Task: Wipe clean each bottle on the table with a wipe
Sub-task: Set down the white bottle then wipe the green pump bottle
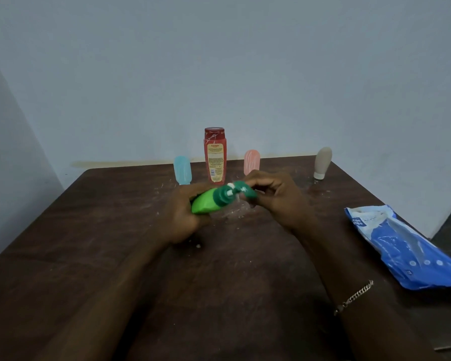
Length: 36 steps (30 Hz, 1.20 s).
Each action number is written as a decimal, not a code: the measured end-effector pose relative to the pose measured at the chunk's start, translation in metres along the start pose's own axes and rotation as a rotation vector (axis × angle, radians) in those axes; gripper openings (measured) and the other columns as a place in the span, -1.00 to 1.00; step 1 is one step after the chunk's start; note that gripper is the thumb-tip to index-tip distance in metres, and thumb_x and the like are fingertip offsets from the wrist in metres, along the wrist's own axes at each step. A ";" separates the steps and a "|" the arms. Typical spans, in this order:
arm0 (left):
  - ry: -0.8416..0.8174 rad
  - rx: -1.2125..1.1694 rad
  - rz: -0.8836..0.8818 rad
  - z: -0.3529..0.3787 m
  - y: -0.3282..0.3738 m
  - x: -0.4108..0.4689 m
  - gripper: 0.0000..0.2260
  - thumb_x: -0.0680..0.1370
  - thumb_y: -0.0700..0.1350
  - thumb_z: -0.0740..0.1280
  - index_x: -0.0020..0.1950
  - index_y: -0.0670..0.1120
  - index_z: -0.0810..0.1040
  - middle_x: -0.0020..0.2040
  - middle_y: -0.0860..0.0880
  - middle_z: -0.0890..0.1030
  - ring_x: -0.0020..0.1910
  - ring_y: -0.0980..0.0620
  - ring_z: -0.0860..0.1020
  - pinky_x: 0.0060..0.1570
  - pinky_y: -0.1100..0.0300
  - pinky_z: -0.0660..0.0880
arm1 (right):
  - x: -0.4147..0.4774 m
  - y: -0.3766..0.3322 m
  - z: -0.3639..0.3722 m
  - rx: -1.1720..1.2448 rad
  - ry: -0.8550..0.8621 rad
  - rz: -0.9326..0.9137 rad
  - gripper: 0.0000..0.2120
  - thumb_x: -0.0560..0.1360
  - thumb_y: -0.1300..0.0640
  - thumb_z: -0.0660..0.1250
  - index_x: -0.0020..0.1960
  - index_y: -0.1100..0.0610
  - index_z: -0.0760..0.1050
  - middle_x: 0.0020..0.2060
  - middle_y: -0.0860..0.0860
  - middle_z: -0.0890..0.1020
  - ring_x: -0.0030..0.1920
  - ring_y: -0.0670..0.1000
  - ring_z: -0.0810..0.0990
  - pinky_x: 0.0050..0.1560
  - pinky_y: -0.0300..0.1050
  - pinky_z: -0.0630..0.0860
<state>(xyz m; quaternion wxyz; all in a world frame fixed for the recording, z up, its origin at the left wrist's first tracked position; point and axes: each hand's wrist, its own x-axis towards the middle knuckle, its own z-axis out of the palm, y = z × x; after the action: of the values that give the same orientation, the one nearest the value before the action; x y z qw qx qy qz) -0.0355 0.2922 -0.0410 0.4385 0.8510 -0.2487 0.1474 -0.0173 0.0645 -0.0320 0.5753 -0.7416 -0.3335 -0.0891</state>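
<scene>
Above the middle of the table, my left hand (182, 217) grips a light green bottle (206, 203) lying on its side, its dark green cap end pointing right. My right hand (276, 196) pinches the open dark green flip cap (248, 192); white residue shows on the nozzle. I cannot make out a wipe in either hand. Along the far edge stand a pale blue bottle (182, 170), a tall red bottle (215, 155), a pink bottle (252, 161) and a grey bottle (322, 162) with a white cap.
A blue and white pack of wipes (401, 246) lies at the right edge of the dark wooden table (89, 243). White smears and crumbs dot the tabletop around the bottles. A pale wall stands right behind the far edge.
</scene>
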 end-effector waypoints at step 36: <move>0.083 0.975 0.000 0.028 -0.008 0.004 -0.54 0.40 0.17 0.27 0.21 -0.03 0.48 0.09 -0.04 0.59 0.01 -0.08 0.57 0.02 0.02 0.47 | -0.007 0.007 0.051 -1.275 0.267 -0.166 -0.78 0.45 0.08 0.30 0.07 0.10 0.57 0.02 0.06 0.58 0.05 0.11 0.44 -0.02 0.04 0.34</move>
<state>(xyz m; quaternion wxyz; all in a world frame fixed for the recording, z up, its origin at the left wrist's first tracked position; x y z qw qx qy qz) -0.0268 0.2717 -0.0604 -0.0015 0.9507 -0.1328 0.2803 -0.0312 0.1074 -0.0577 0.0504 -0.8915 -0.1973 -0.4048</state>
